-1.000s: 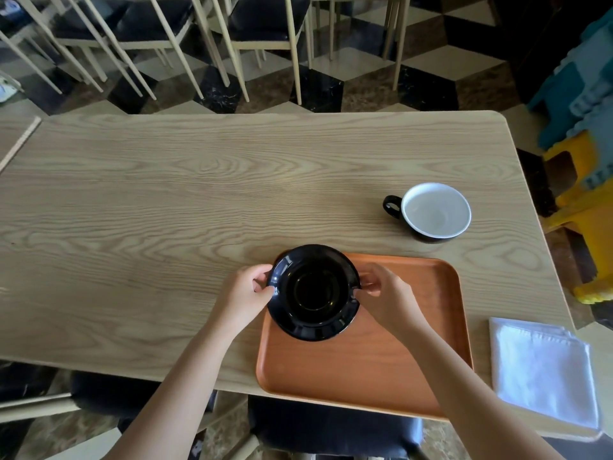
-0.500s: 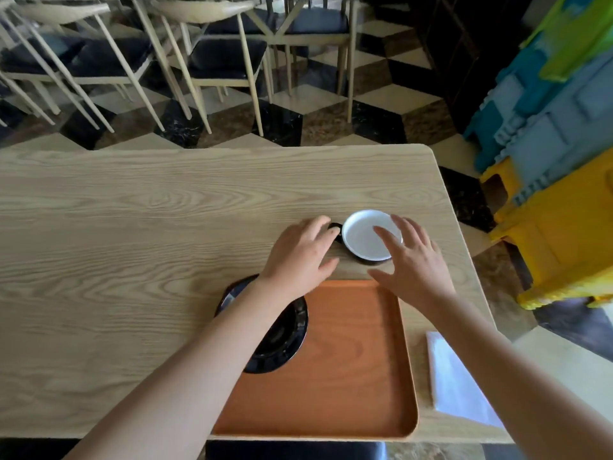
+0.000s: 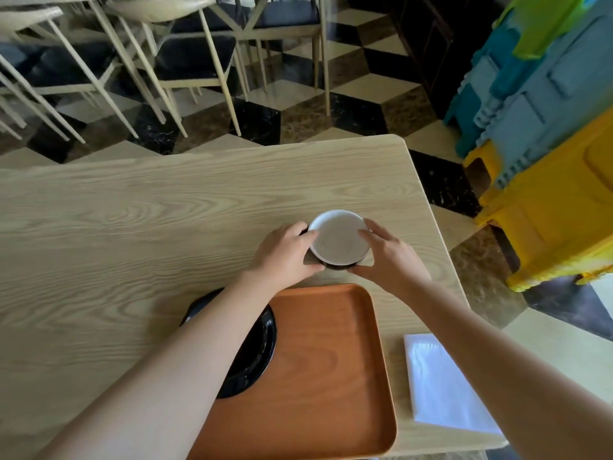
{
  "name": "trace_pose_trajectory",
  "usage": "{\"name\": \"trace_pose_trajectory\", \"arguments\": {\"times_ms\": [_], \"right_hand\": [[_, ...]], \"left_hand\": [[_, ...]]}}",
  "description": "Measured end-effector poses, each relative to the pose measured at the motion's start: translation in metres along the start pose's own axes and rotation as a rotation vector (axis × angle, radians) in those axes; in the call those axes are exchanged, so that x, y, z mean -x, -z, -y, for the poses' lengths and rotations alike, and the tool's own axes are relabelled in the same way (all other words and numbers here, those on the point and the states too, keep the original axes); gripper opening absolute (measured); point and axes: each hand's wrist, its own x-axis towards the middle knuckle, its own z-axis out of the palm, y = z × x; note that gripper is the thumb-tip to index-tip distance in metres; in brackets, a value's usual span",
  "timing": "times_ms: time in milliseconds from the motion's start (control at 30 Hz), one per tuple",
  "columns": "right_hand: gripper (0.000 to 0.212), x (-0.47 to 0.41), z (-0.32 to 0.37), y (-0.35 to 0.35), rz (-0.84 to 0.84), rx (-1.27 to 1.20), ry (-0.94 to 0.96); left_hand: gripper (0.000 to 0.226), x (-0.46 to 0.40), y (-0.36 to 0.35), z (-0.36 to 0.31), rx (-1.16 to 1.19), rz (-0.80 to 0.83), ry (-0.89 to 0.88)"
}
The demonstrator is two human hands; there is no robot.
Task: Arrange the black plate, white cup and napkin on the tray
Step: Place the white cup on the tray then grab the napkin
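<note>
The cup (image 3: 339, 239), white inside and black outside, stands on the wooden table (image 3: 116, 234) just beyond the orange tray (image 3: 318, 366). My left hand (image 3: 282, 254) wraps its left side and hides the handle. My right hand (image 3: 391, 257) clasps its right side. The black plate (image 3: 257, 353) lies on the tray's left part, overhanging its left edge, and my left forearm covers most of it. The folded white napkin (image 3: 441, 383) rests on the table to the right of the tray.
The table's right edge runs close to the napkin. Yellow, blue and green plastic stools (image 3: 547, 154) are stacked on the floor at the right. Several wooden chairs (image 3: 185, 54) stand beyond the table's far edge.
Both hands let go of the black plate on the tray, reached forward to the cup, and now close around it from both sides. The view swung to the right.
</note>
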Motion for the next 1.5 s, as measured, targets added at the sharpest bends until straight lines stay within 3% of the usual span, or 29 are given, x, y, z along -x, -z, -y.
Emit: {"name": "trace_pose_trajectory", "arguments": {"times_ms": [133, 400, 767, 1500], "right_hand": [[0.069, 0.007, 0.0, -0.002, -0.039, -0.009, 0.034], [0.074, 0.053, 0.005, 0.008, -0.207, -0.122, 0.178], [0.079, 0.105, 0.006, -0.021, -0.072, -0.158, 0.18], [0.079, 0.098, -0.001, -0.021, -0.021, -0.173, 0.126]], "left_hand": [[0.059, 0.009, 0.002, -0.005, 0.049, -0.013, 0.036], [0.059, 0.066, 0.004, -0.014, 0.194, -0.261, -0.025], [0.055, 0.128, -0.021, -0.028, 0.216, -0.145, 0.038], [0.056, 0.123, -0.029, -0.039, 0.231, -0.197, 0.091]]}}
